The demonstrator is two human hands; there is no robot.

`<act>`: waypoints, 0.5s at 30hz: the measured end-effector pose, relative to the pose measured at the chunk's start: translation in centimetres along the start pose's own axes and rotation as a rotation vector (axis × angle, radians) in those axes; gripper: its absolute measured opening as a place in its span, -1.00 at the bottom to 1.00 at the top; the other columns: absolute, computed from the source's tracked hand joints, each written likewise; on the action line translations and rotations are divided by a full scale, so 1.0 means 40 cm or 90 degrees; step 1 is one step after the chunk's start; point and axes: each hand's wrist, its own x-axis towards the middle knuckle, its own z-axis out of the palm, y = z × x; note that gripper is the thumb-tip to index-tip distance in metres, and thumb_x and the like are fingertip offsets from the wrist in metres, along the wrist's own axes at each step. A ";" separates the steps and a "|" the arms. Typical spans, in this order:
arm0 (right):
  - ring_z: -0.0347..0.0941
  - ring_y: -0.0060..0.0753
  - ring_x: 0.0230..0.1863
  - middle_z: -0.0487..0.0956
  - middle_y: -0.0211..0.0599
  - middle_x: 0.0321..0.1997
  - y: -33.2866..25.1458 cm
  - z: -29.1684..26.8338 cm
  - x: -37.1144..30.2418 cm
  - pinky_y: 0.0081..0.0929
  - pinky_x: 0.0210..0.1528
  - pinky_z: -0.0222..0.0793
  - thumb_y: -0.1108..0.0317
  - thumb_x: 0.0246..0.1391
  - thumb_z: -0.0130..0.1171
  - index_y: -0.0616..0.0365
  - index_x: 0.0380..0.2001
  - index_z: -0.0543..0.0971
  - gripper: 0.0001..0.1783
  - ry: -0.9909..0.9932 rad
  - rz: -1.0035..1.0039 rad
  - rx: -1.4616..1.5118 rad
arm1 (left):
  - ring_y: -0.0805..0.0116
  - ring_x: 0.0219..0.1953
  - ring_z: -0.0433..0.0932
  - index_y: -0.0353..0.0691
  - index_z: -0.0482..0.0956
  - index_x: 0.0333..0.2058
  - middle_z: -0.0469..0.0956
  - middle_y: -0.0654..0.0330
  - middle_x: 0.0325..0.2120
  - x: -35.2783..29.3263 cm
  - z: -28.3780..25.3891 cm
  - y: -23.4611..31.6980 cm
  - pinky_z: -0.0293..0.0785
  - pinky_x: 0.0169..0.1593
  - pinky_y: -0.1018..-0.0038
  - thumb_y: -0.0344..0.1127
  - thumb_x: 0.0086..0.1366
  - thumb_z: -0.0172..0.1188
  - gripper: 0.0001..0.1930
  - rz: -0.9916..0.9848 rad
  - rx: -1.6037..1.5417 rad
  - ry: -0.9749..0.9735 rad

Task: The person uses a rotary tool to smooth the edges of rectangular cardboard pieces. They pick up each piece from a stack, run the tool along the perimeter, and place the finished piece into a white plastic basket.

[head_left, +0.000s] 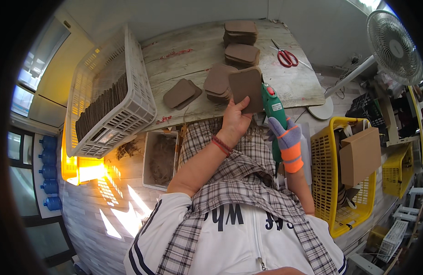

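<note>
My left hand [236,121], bare with red cords at the wrist, grips a brown flat pad [246,87] with rounded corners, its thumb lying on the face. In my right hand [287,140], which wears a purple and orange glove, is a green handheld electric tool [272,107]. The tool's head is close beside the pad's right edge; whether they touch I cannot tell. Just left of the held pad stands a stack of similar pads [218,82], and further left two loose pads [181,93] overlap on the worn table [175,64].
Two more pad stacks [241,54] and red-handled scissors [287,57] lie at the back. A white crate [140,98] full of upright pads occupies the left. Below stands a white bin [147,169]. At the right are a yellow basket [324,174] with a cardboard box [359,156] and a fan [395,46].
</note>
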 end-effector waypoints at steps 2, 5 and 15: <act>0.37 -0.67 -0.63 0.51 -0.43 -0.57 -0.006 -0.002 0.000 -0.71 -0.61 0.24 0.28 -0.01 0.29 0.21 -0.29 0.49 -0.71 0.000 -0.011 -0.006 | 0.23 0.04 0.40 -0.16 0.32 0.04 0.41 0.18 0.00 -0.004 -0.013 -0.004 0.33 0.16 0.26 -0.56 0.21 0.07 -0.60 -0.015 0.014 -0.015; 0.38 -0.66 -0.64 0.51 -0.42 -0.59 -0.010 -0.008 0.000 -0.71 -0.61 0.24 0.27 -0.01 0.28 0.20 -0.29 0.49 -0.71 -0.008 -0.020 0.007 | 0.25 0.03 0.41 -0.18 0.35 0.01 0.44 0.18 -0.03 -0.005 -0.040 -0.001 0.35 0.15 0.25 -0.56 0.21 0.07 -0.62 -0.024 0.048 -0.033; 0.35 -0.71 -0.64 0.50 -0.44 -0.57 -0.029 -0.087 -0.029 -0.71 -0.60 0.27 0.26 -0.05 0.31 0.27 -0.24 0.47 -0.62 -0.109 0.055 -0.104 | 0.36 -0.16 0.56 -0.27 0.44 -0.02 0.55 0.18 -0.17 -0.001 -0.095 0.167 0.54 -0.08 0.42 -0.61 0.15 0.12 -0.62 -0.051 0.371 -0.078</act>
